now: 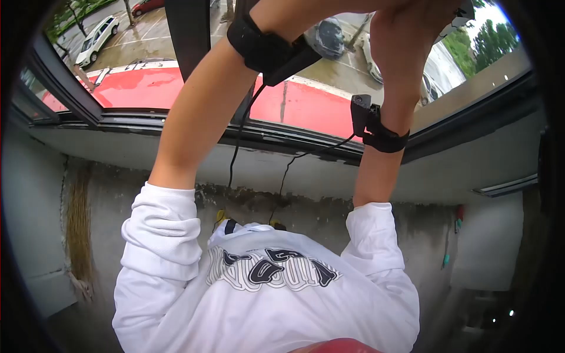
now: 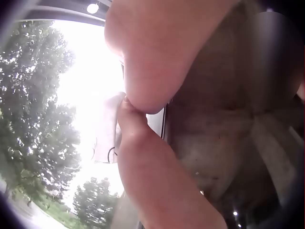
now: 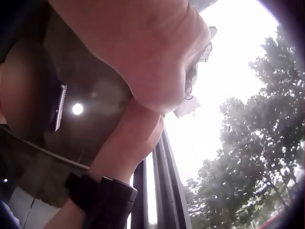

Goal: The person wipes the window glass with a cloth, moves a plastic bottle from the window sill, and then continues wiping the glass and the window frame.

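Note:
Both arms reach up and forward to the window, and the two hands meet at the top of the head view. My right hand (image 1: 406,44) shows there, while most of my left hand (image 2: 162,52) is cut off by the upper edge. Beyond the hands, a crumpled greyish-white cloth (image 3: 193,76) bunches out from the grip, and a pale flap of it hangs on the outer side in the left wrist view. Both hands press close together around the cloth. The fingertips are hidden behind the backs of the hands in both wrist views.
Dark window frames (image 1: 329,147) run across in front, with a red ledge (image 1: 141,88) outside. Parked cars such as a white one (image 1: 97,41) stand on wet ground. Cables hang from the black wrist straps (image 1: 385,138). A straw broom (image 1: 78,223) leans at the left wall.

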